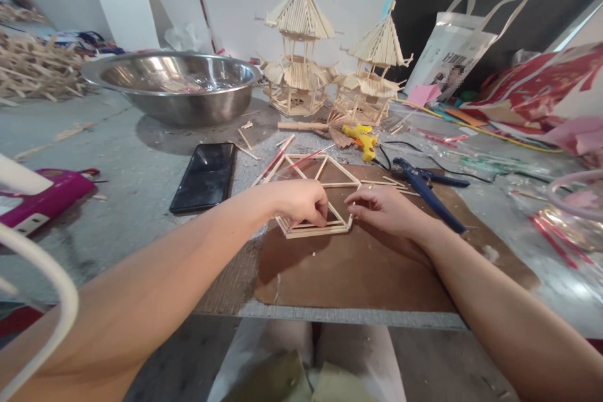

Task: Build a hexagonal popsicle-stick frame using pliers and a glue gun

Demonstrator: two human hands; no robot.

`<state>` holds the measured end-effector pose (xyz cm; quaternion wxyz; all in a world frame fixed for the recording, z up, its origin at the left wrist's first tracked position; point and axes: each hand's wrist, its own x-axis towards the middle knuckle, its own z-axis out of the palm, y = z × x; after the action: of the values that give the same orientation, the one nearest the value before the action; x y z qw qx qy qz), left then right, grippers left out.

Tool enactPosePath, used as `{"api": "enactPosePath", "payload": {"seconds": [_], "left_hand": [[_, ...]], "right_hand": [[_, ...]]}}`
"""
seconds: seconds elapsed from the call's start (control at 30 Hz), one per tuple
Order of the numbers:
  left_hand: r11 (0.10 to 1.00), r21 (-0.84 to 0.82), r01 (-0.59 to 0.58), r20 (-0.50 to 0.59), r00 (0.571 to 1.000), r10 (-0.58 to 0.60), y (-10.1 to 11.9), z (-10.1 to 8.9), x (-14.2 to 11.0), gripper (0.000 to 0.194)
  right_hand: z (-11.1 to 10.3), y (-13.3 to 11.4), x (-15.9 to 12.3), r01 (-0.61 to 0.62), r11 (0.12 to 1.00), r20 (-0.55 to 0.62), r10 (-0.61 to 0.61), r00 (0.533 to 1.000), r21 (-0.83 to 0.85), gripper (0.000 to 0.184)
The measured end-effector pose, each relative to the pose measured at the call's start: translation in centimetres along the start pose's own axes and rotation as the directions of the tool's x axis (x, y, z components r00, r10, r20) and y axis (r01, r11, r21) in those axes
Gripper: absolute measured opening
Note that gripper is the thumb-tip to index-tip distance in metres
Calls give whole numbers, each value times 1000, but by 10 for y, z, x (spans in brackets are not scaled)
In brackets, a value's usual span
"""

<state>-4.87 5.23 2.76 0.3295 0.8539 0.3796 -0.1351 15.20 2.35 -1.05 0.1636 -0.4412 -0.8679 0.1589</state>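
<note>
A flat six-sided frame of thin wooden sticks (313, 233), with sticks crossing inside it, lies on a brown mat (339, 279). Over the frame's near half, my left hand (304, 201) is closed, its fingertips down inside the outline; what they pinch is hidden. At the right corner, my right hand (384, 208) has thumb and fingers pinched on the frame's edge. Behind that hand rest blue-handled pliers (426, 191). Several loose wooden sticks (384, 181) lie just right of the frame.
A black phone (203, 179) lies left of the mat. Farther back stand a steel basin (188, 100), two stick pagodas (301, 16) and a white bag (456, 38). A yellow glue gun (362, 140) trails a black cord. A purple device (63, 198) is at left.
</note>
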Motion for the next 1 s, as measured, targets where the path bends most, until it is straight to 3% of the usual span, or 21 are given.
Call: {"api": "enactPosePath", "payload": {"seconds": [0.17, 0.33, 1.0], "left_hand": [[993, -98, 72, 64, 996, -66, 2, 0, -2, 16], [985, -159, 72, 92, 994, -58, 1, 0, -1, 16], [995, -99, 16, 105, 994, -6, -3, -2, -4, 23]], "right_hand": [[-1, -1, 0, -15, 1000, 8, 15, 1000, 2, 22], [-2, -2, 0, -18, 1000, 5, 18, 1000, -5, 22], [-1, -1, 0, -7, 1000, -4, 7, 1000, -12, 22]]}}
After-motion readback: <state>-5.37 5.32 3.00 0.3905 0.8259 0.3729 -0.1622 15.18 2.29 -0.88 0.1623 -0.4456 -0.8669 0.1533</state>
